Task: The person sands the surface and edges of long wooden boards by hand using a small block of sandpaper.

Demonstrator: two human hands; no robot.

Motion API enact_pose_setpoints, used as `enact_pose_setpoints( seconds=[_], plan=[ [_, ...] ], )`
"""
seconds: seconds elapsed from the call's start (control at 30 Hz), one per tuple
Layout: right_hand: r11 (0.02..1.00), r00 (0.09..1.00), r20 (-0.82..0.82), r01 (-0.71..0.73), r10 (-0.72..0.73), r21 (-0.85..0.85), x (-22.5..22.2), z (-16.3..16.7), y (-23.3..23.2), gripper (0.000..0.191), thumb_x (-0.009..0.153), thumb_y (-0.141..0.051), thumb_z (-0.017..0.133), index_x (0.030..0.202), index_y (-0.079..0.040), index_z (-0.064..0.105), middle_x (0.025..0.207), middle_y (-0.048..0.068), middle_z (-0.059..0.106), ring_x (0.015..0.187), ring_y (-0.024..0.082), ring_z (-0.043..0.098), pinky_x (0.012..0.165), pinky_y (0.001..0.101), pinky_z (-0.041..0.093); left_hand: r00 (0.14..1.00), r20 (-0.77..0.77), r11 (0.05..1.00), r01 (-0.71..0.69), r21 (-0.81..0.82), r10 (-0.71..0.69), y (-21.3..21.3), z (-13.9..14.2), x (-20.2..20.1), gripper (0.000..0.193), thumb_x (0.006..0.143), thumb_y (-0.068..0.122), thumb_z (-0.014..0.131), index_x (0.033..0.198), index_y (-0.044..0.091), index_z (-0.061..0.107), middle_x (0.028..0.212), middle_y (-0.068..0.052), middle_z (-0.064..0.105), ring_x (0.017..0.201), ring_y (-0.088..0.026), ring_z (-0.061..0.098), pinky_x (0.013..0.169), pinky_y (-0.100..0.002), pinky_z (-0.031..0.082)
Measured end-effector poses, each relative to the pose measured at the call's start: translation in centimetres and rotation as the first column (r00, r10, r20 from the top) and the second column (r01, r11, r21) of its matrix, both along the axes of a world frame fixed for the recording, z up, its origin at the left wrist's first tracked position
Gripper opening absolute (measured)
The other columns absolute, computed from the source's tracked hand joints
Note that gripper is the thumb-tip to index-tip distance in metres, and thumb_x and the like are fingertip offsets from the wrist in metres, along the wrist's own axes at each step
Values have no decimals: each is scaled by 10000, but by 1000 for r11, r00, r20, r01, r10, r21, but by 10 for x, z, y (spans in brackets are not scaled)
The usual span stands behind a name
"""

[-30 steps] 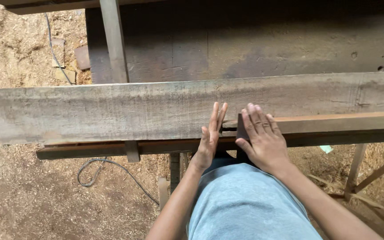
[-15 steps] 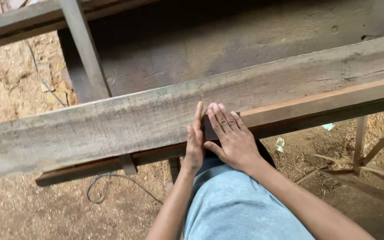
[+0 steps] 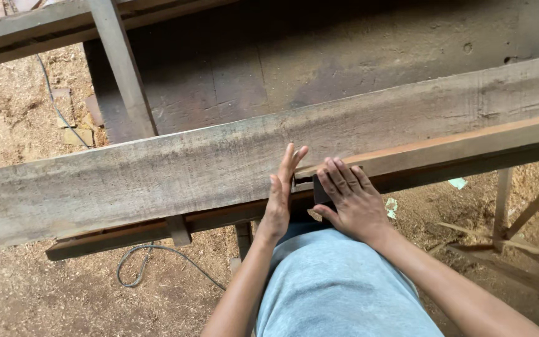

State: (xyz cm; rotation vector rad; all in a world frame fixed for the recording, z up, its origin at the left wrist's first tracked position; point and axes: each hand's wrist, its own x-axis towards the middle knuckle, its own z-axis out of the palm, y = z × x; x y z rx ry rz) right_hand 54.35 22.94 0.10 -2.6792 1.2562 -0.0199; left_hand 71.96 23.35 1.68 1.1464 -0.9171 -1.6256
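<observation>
A long grey weathered plank (image 3: 176, 168) lies across a reddish-brown wooden beam (image 3: 469, 146), both running from lower left to upper right. My left hand (image 3: 282, 190) stands on edge with straight fingers, pressed against the plank's near side. My right hand (image 3: 350, 200) lies flat, fingers spread, over a small dark block (image 3: 319, 192) at the end of the reddish beam. The two hands sit close together but apart. My grey-trousered leg (image 3: 338, 287) fills the bottom of the view.
A second beam and an upright post (image 3: 120, 68) cross the upper left. A dark concrete slab (image 3: 344, 56) lies behind the plank. A grey cable (image 3: 157, 256) loops on the sawdust floor. A wooden trestle frame (image 3: 513, 212) stands at the right.
The view has tilted and shifted, so the plank now slants. My hands, pressed together half a second ago, have parted slightly; the left one now stands on edge.
</observation>
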Motion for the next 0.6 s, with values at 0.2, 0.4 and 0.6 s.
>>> enact_pose_setpoints(
  seconds=[0.2, 0.4, 0.6],
  plan=[
    [995, 1000, 15, 16, -15, -100, -16, -5, -2, 826, 1039, -675, 156, 1640, -146, -51, 1707, 93, -43, 1577, 199, -35, 1283, 373, -39, 1000, -16, 1000, 19, -24, -19, 2, -2, -3, 891, 995, 763, 97, 1665, 177, 125, 1710, -120, 289, 1623, -294, 190, 1330, -516, 76],
    [991, 987, 136, 101, -89, -85, -29, 4, -10, 781, 1080, -628, 136, 1644, -132, -77, 1726, 91, -67, 1606, 192, -55, 1323, 374, -40, 976, 216, 994, 22, -110, 2, 2, -15, -17, 700, 1111, 592, 129, 1644, 145, 211, 1573, -155, 444, 1511, -301, 365, 1289, -496, 244],
    [990, 989, 45, 142, -142, -2, -20, 0, -16, 668, 1083, -531, 138, 1635, -161, 66, 1713, 71, 37, 1588, 199, 14, 1295, 371, -34, 811, 417, 896, -272, -353, 410, -12, -33, -47, 519, 1149, 431, 308, 1242, 27, 620, 1139, -114, 651, 1057, -244, 631, 924, -359, 513]
  ],
)
